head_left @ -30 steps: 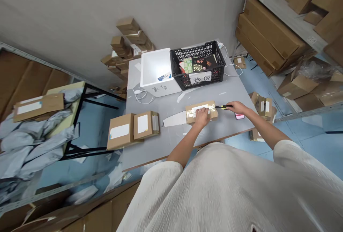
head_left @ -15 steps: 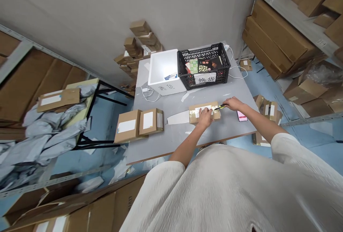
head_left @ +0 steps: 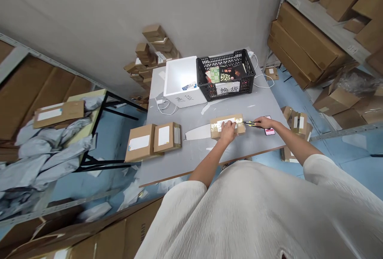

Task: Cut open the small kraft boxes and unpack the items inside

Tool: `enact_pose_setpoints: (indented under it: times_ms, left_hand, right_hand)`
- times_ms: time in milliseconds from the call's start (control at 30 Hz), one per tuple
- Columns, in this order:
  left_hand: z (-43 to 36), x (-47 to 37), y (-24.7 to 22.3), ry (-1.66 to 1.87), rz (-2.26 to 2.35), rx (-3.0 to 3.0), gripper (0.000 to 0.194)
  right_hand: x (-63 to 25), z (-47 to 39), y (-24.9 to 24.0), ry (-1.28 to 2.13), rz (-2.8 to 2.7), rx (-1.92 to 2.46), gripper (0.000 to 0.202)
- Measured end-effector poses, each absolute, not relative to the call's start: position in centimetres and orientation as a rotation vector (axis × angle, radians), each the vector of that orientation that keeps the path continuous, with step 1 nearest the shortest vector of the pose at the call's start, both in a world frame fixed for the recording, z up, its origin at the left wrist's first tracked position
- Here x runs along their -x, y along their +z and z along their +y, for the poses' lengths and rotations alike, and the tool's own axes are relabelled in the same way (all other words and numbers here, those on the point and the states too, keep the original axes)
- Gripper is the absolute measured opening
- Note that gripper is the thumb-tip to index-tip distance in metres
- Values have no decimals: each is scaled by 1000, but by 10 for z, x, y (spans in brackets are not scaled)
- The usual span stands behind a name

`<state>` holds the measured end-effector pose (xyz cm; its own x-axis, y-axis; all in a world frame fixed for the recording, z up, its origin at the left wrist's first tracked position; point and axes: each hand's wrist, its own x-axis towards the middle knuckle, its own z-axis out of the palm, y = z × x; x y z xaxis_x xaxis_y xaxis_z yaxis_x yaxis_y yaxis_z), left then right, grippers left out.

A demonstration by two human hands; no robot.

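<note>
A small taped cardboard parcel with a white label lies on the grey table. My left hand presses down on its near side, fingers over the label. My right hand is closed around a yellow and black box cutter, whose tip touches the parcel's right end. A pink phone lies on the table just under my right hand.
Two more labelled parcels lie at the table's left. A white foam box and a black crate stand at the back. Grey mailer bags are piled on a side table at left. Cartons fill the shelves and the floor at right.
My right hand with the cutter moved in to the parcel's right end, then drew back slightly to the right. My left hand stayed on the parcel. The view shifted a little.
</note>
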<state>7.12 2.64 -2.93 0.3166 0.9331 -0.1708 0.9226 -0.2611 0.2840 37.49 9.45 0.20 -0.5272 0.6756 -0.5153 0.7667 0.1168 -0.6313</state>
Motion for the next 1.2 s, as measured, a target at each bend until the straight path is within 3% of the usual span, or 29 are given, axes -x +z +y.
enact_pose_setpoints:
  times_ms: [267, 433, 533, 667, 900, 1200]
  left_hand:
    - [30, -69, -25, 71, 1627, -2255, 65]
    - [30, -68, -19, 93, 1631, -2223, 80]
    - [34, -67, -16, 155, 1685, -2196, 67]
    - [46, -65, -14, 178, 1713, -2194, 52]
    - [60, -63, -23, 196, 1717, -2235, 56]
    - [62, -64, -22, 130, 1709, -2256, 59]
  right_hand:
    - [-373, 77, -4, -1436, 2215, -1544, 39]
    - [-373, 62, -3, -1533, 2089, -1864, 32]
    - [-371, 50, 1, -1555, 2103, -2003, 33]
    - [-357, 30, 5, -1400, 2289, -2043, 37]
    - [-343, 8, -9, -936, 2613, -1872, 44]
    - [-347, 5, -22, -805, 2585, -1913, 47]
